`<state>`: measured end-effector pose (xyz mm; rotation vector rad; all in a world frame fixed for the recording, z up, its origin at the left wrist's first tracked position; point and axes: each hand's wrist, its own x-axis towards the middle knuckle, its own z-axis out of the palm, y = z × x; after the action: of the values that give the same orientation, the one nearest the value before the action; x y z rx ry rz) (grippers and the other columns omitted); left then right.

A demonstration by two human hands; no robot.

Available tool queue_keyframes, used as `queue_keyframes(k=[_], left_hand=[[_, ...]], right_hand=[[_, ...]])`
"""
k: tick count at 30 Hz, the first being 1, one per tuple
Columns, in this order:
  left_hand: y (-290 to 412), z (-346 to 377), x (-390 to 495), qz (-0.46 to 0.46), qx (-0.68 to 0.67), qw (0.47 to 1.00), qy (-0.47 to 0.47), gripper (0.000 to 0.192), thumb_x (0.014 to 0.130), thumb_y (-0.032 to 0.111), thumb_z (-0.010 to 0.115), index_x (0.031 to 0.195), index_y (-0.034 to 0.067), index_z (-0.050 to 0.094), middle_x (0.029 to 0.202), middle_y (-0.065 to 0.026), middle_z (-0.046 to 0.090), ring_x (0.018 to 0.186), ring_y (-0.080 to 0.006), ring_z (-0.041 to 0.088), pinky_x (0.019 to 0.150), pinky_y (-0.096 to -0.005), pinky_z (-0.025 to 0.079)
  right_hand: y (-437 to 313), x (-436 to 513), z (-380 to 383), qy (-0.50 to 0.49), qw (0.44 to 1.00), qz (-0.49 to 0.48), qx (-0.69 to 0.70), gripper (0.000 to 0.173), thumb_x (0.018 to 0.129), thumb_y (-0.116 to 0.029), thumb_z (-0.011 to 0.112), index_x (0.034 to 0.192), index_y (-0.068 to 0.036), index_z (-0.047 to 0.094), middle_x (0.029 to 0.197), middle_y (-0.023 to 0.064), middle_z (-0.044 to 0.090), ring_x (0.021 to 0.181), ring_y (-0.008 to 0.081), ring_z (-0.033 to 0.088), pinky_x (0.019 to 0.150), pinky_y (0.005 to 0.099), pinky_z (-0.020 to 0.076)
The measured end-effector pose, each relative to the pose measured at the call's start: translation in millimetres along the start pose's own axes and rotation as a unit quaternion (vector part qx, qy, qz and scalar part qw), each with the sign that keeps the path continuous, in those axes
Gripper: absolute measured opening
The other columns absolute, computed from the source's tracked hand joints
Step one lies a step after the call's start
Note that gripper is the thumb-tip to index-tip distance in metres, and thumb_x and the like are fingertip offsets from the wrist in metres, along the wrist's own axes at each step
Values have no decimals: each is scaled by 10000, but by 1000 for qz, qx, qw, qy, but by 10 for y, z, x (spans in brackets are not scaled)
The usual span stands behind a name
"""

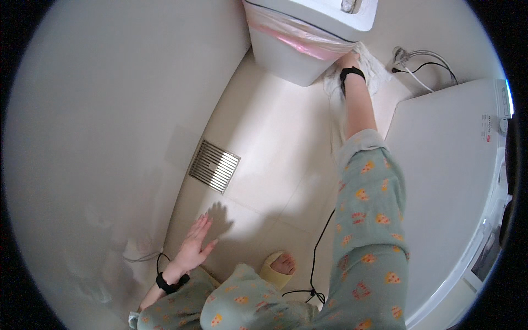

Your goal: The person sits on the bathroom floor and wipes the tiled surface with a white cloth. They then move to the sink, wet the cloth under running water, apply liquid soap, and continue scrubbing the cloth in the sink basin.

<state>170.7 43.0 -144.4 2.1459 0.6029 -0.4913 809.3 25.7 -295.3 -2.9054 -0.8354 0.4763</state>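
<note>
My right hand (349,60) reaches far forward and holds a crumpled white cloth (374,70) low against the floor, beside the bin. The bin's rim and pink liner hide part of the fingers. Closer to me, on the left, my left hand (195,246) is held with fingers extended and thumb apart, and it is empty. Its shadow falls on the pale tiled floor (272,165). The grey-white waste bin (288,62) stands at the far end, its pink plastic bag (303,43) folded over the edge under the lid frame.
A slotted metal floor drain (215,166) lies along the left wall (111,123). On the right stands a white appliance (433,165), with coiled cables and a plug (401,57) behind it. A black cord (315,251) runs across the floor near my slippered foot (280,268).
</note>
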Motion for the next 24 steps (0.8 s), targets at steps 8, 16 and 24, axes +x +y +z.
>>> queue_keyframes(k=[8,16,24], left_hand=[[-68,-21,-199,-61,-54,997,13,586,843,158,581,1359,36,329,1430,-193,274,1335,-329,246,1083,-385,222],[-353,153,-562,-124,-150,981,1,535,861,146,575,1347,74,364,1413,-184,306,1320,-314,281,1025,-373,341],[-296,56,-511,-62,-53,996,26,505,853,157,589,1310,45,406,1388,-191,342,1288,-329,328,1027,-381,323]], right_hand=[[855,39,32,34,981,192,2,758,771,-557,514,1407,-223,273,1465,-1,269,1332,222,289,998,664,163],[1644,-389,144,48,948,273,155,917,742,-719,367,1447,-181,134,1504,71,122,1383,311,81,1080,549,46],[48,-54,565,89,989,-83,-87,533,839,-298,393,1339,-117,357,1410,108,343,1296,321,292,1027,555,190]])
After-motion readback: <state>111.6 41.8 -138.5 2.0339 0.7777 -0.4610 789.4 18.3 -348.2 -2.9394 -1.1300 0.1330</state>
